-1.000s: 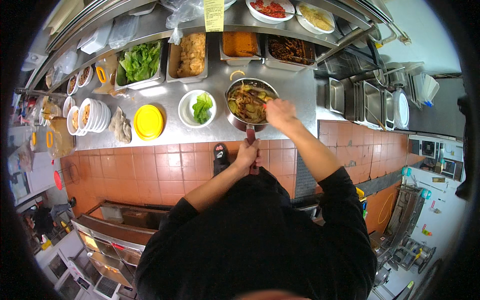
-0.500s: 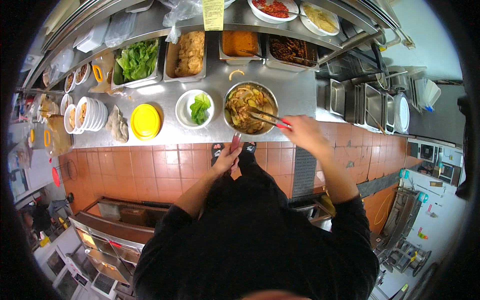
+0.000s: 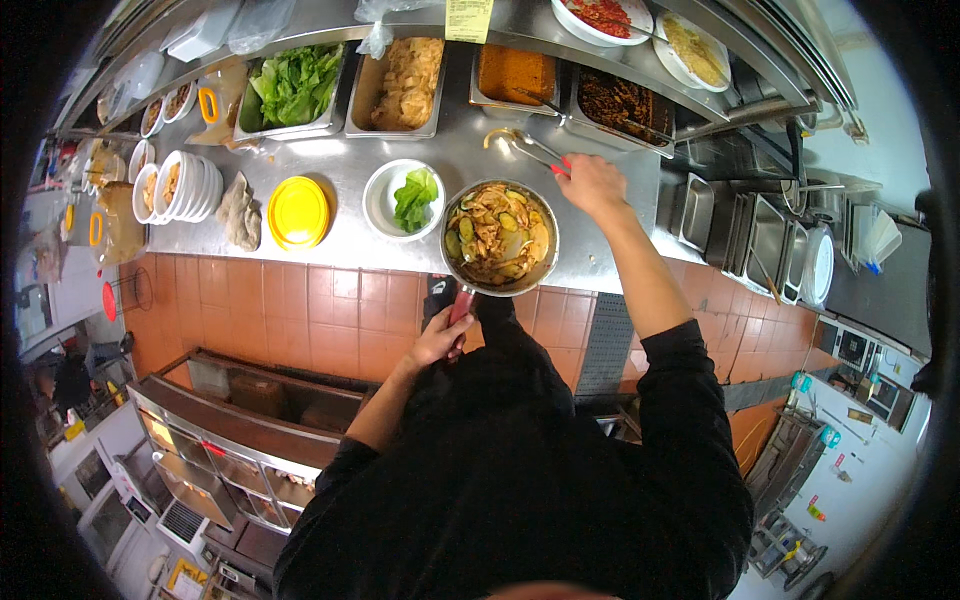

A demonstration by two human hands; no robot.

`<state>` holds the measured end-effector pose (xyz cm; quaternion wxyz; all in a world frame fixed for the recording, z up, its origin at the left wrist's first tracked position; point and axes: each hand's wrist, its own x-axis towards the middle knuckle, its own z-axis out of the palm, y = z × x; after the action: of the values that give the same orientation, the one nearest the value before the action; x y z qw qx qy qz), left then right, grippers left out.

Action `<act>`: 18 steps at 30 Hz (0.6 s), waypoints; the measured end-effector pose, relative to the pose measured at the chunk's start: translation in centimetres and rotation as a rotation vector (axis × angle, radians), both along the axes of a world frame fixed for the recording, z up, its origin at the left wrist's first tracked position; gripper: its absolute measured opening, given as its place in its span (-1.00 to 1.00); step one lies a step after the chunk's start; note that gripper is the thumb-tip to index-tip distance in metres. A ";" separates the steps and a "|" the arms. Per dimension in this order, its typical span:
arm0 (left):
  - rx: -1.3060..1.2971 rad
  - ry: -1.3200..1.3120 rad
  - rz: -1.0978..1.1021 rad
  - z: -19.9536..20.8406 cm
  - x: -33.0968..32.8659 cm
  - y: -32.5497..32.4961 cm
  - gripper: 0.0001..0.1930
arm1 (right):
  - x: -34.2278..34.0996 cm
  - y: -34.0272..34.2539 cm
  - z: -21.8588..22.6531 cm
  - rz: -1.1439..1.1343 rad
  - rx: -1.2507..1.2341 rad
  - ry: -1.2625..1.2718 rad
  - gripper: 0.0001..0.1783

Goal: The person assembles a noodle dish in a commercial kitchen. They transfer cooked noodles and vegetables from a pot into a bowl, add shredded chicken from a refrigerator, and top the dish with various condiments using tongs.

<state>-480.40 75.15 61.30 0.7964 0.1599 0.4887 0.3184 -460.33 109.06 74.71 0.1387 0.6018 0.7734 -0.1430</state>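
My left hand (image 3: 436, 338) is closed round the red handle (image 3: 462, 304) of a saucepan (image 3: 551, 256), which is filled with sliced vegetables and meat strips in brown sauce (image 3: 498, 234). The pan sits at the counter's front edge. My right hand (image 3: 596, 185) grips metal tongs (image 3: 541, 150) by their red handles, beyond the pan. The tongs' tips are at a small curved yellowish piece (image 3: 491, 137) on the steel; whether they pinch it I cannot tell. Left of the pan stands a white bowl (image 3: 372, 205) with green lettuce (image 3: 414, 202) in it.
Behind stand metal tubs of lettuce (image 3: 296, 85), pale yellowish pieces (image 3: 405, 85), orange sauce (image 3: 517, 72) and dark sauce (image 3: 622, 103). A yellow lid (image 3: 298, 213), a cloth (image 3: 239, 213) and stacked white bowls (image 3: 200, 190) lie leftward. A shelf (image 3: 530, 25) runs above.
My right hand has lifted the tongs out of the food and carried them away from me to the curved piece on the counter. The pan has come slightly nearer, still held by my left hand.
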 end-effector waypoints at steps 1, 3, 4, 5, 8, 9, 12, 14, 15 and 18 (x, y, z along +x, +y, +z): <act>0.002 -0.011 0.006 0.0 0.0 0.0 -0.65 | -0.1 0.1 -0.1 0.014 0.006 -0.005 -0.69; 0.004 -0.021 0.013 0.1 0.1 -0.1 -0.66 | -0.3 0.0 -0.2 0.040 0.052 -0.014 -0.70; -0.001 -0.020 0.015 0.1 0.2 -0.2 -0.67 | -0.4 0.0 -0.3 0.042 0.031 -0.035 -0.69; -0.005 -0.019 0.016 0.1 0.2 -0.2 -0.68 | -0.5 0.0 -0.4 0.050 0.021 -0.039 -0.68; -0.017 0.010 0.027 -0.1 0.2 -0.2 -0.69 | -0.4 -0.1 -0.7 0.055 0.033 -0.021 -0.72; -0.007 0.010 0.019 -0.1 0.2 -0.2 -0.69 | -0.2 -0.1 -0.7 0.042 0.036 -0.024 -0.75; 0.015 0.017 0.017 -0.4 0.1 -0.1 -0.70 | 0.9 -0.5 -0.4 0.045 0.038 0.027 -0.76; 0.041 0.027 0.016 -0.6 0.0 -0.1 -0.70 | 1.7 -1.0 0.0 -0.061 -0.020 0.100 -0.75; 0.028 0.035 0.011 -0.7 0.0 -0.1 -0.70 | 2.1 -1.3 0.2 -0.102 -0.026 0.153 -0.75; 0.006 0.046 -0.003 -0.7 -0.1 0.0 -0.71 | 2.5 -1.9 0.7 -0.096 -0.012 0.095 -0.73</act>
<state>-480.48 75.20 60.57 0.7848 0.1703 0.5058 0.3151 -457.85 107.12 75.38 0.0982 0.6298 0.7486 -0.1825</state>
